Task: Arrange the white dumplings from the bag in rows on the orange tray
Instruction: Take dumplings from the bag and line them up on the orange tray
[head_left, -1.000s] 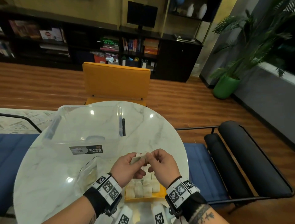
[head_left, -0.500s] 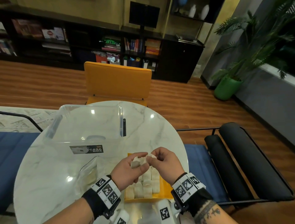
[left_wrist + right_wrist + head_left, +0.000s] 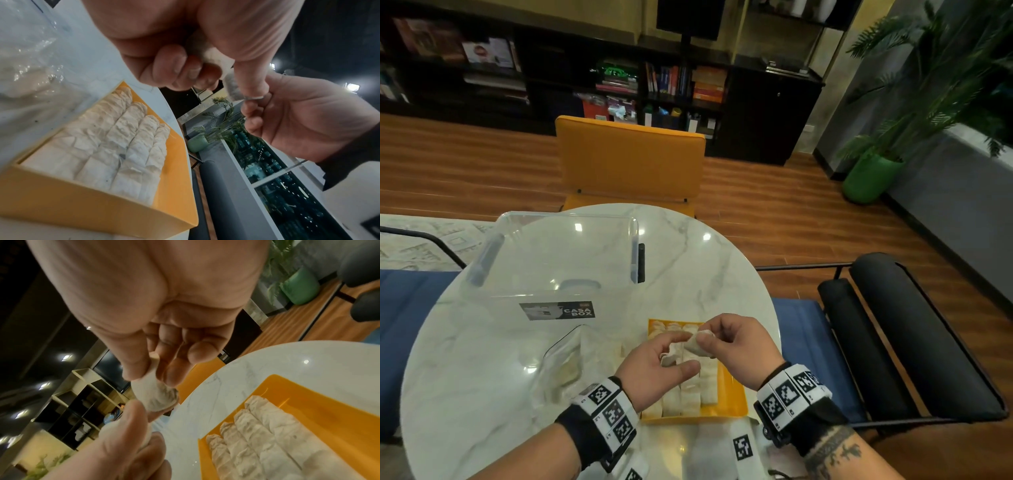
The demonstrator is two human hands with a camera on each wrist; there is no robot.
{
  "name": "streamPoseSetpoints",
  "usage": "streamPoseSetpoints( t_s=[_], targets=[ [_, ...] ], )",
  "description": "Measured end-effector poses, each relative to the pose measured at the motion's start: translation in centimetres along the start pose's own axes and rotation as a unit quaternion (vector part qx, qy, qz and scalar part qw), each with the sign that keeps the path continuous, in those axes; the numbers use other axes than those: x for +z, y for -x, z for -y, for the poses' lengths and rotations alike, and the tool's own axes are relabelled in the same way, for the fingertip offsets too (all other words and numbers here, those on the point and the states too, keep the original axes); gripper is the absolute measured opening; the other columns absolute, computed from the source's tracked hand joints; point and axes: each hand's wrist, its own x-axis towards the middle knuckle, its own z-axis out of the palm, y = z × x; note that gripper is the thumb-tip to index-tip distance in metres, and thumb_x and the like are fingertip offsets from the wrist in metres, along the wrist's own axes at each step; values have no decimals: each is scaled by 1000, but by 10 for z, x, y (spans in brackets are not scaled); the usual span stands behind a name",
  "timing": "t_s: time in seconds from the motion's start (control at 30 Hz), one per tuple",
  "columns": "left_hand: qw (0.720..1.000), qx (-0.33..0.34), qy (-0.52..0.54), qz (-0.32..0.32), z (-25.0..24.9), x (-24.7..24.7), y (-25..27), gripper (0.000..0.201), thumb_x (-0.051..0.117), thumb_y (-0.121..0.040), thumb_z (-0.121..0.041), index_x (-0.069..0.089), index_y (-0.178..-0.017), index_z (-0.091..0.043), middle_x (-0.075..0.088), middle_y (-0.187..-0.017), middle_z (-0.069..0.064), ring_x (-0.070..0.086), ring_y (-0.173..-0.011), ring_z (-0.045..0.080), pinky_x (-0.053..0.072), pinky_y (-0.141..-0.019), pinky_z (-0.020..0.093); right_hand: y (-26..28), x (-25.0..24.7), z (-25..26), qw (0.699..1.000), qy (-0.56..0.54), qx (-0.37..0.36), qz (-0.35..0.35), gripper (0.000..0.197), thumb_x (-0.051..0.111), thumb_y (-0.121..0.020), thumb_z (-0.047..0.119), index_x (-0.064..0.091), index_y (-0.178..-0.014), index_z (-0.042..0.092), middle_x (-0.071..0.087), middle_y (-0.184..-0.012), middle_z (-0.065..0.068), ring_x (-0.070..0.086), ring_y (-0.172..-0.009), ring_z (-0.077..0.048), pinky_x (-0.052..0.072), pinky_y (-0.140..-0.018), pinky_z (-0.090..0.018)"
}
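while above the orange tray (image 3: 732, 394) of rowed dumplings (image 3: 115, 146): right hand (image 3: 736, 346) pinching one dumpling (image 3: 156, 395), left hand (image 3: 654, 373) curled round another dumpling (image 3: 671, 356).

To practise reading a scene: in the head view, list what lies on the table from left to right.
Clear plastic bag → left hand → right hand.

Wood-plank floor (image 3: 774, 205), dark bookshelf (image 3: 619, 78) w/ books along far wall. Orange chair (image 3: 630, 161) behind round marble worktop (image 3: 705, 274). Potted palm, green pot (image 3: 869, 178) at right; black padded bench (image 3: 914, 339), prob. a lounger.
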Motion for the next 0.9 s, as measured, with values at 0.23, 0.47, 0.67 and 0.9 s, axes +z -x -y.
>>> streamPoseSetpoints(
  t_s=[0.23, 0.47, 0.67, 0.9],
  targets=[
    [998, -22, -50, 2, -3, 8, -9, 14, 74, -74, -53, 73, -82, -41, 74, -84, -13, 67, -81, 2, 53, -79, 27, 0, -12, 0, 998, 40, 12, 49, 12, 80, -79, 34, 73, -85, 27, 75, -77, 4, 71, -74, -9, 59, -76, -29],
    [981, -69, -168, -68, 23, -9, -15, 28, 68, -84, -46, 61, -111, -40, 67, -118, -7, 58, -111, 9, 46, -93, 24, -10, -15, -29, 972, 217, 26, 84, 3, 69, -88, 32, 68, -86, 31, 67, -82, 11, 62, -77, -4, 51, -73, -20],
    [946, -158, -259, -116, 42, -27, -15, 66, 63, -88, -37, 33, -146, -23, 62, -127, 9, 60, -115, 23, 47, -95, 30, -10, 3, -59, 881, 378, 90, 269, 16, 62, -89, 22, 69, -104, 21, 63, -99, 4, 64, -98, -19, 54, -85, -31],
    [937, -178, -285, -98, 47, -25, -14, 73, 65, -86, -32, 26, -148, -24, 62, -127, 8, 61, -112, 23, 48, -93, 30, -25, 20, -83, 851, 444, 82, 270, 16, 62, -92, 22, 68, -106, 26, 69, -108, 3, 62, -102, -20, 51, -88, -30]
  ],
)
